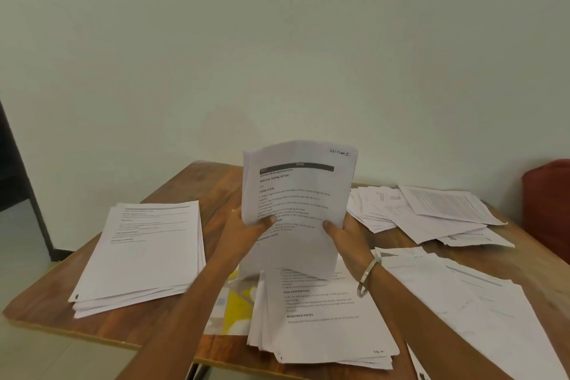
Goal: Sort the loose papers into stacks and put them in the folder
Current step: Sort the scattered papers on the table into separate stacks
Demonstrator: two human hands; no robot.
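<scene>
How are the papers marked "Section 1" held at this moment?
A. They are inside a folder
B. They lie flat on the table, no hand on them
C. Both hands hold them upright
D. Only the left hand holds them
C: the left hand and the right hand each grip a lower side of the upright bundle of papers, above the table.
</scene>
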